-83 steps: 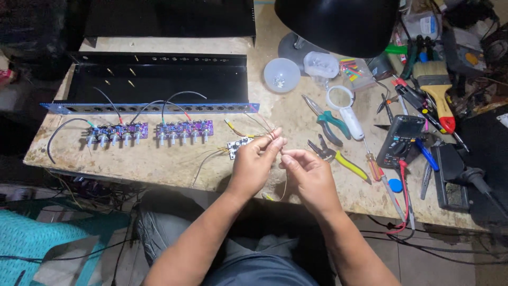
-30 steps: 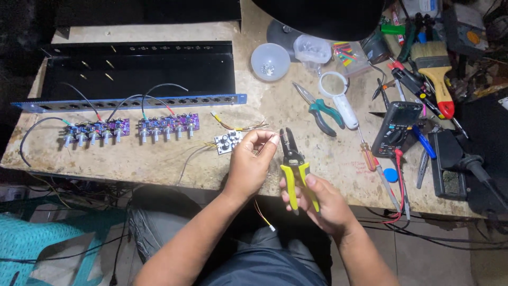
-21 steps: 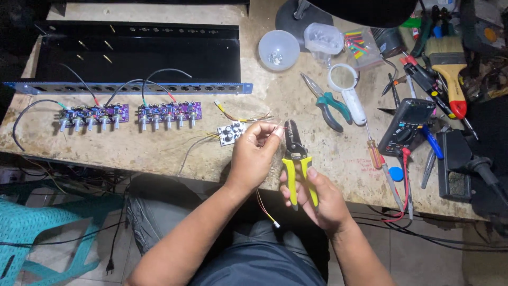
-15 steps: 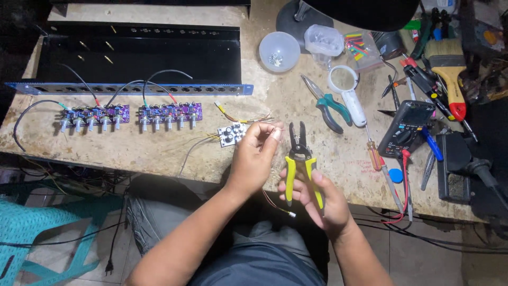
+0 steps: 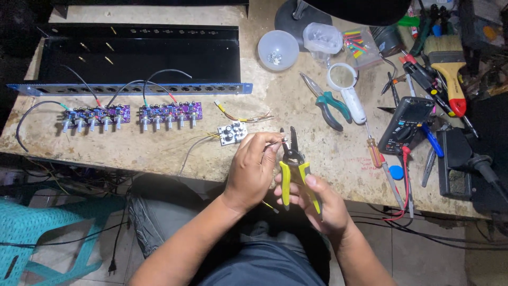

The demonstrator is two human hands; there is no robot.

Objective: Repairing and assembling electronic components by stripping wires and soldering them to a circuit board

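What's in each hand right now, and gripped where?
Right hand holds the yellow-handled wire stripper by its handles, jaws pointing up. Left hand pinches a thin wire near its end, feeding it toward the stripper's jaws.

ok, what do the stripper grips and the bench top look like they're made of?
Wire stripper in the right hand: grips look like yellow soft plastic or rubber with a matte sheen; the head is dark metal. Bench top: pale, mottled and stained, with a rough chipped edge, probably stone or concrete, though painted board is possible.

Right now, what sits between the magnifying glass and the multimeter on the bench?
Head view: a thin pair of tweezers and bare benchtop lie between the magnifying glass and the multimeter.
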